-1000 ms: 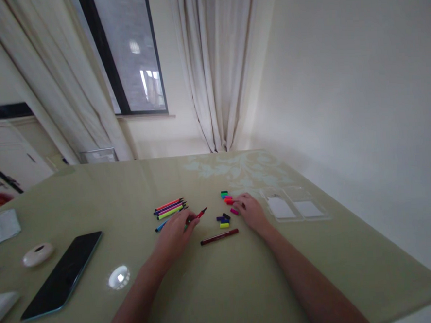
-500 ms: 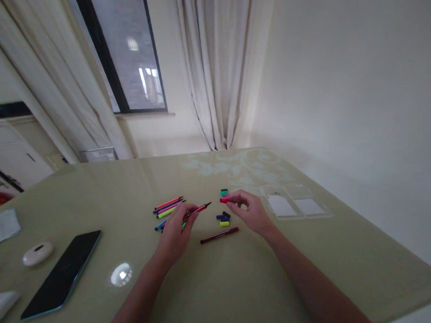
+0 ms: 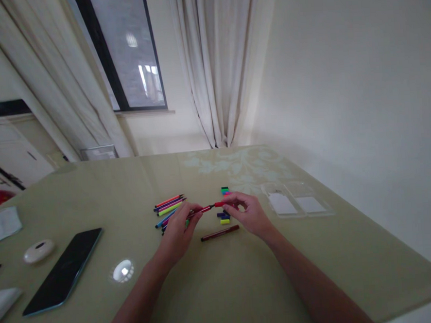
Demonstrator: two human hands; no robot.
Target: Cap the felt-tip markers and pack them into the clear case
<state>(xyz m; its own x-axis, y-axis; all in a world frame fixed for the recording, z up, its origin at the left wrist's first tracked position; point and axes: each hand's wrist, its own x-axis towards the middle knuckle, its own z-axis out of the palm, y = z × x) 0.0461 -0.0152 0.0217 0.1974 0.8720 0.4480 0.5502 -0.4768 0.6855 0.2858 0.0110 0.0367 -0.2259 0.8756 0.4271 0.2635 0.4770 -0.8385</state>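
Marker (image 3: 206, 209) pinched in left hand (image 3: 179, 224), cap (image 3: 218, 204) in right hand (image 3: 250, 213), partly hiding loose caps (image 3: 225, 222); case (image 3: 308, 216) near table (image 3: 223, 287) right edge.

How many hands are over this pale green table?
2: the bare left hand, holding a slim red marker, and the bare right hand, opposite, pinching a small red cap.

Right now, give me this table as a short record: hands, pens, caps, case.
Left hand: holds red pen, tip pointing at red cap
Right hand: holds red cap
Brown pen: lying on table, touched by neither hand
Other pens: beside left hand, several tips bare
Loose caps: beside right hand, some partly hidden
Case: clear, open, right of right hand
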